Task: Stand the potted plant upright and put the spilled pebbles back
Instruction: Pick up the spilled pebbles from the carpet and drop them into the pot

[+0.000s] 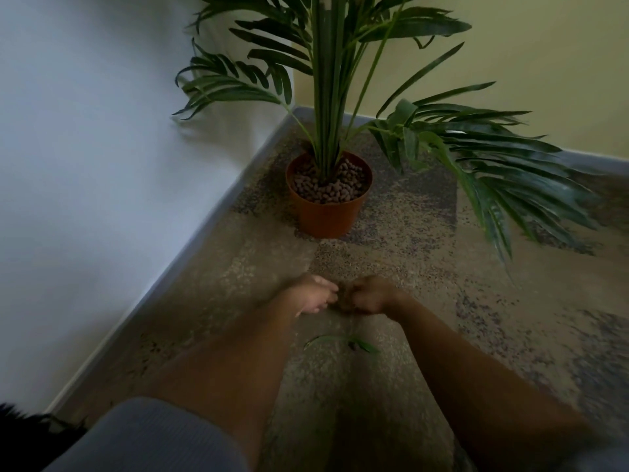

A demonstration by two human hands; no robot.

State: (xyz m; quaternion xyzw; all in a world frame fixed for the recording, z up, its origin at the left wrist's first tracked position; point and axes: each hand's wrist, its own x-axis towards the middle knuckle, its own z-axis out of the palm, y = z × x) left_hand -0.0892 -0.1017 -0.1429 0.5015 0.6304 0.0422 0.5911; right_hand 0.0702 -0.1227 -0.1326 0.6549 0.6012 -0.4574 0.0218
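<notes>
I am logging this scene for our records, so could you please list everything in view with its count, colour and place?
pot: one, orange-brown, upright on the carpet near the corner
plant: one, green fronds, standing in the pot
pebbles in pot: many, brown, filling the pot around the stems
gathered pebbles: a small brown clump, blurred, between the two hands
loose leaf: one, green, on the carpet near the forearms
carpet: one, mottled beige and grey
walls: two, white on the left, pale yellow behind
left hand: one, low over the carpet, fingers curled at the clump
right hand: one, fist-like, opposite
</notes>
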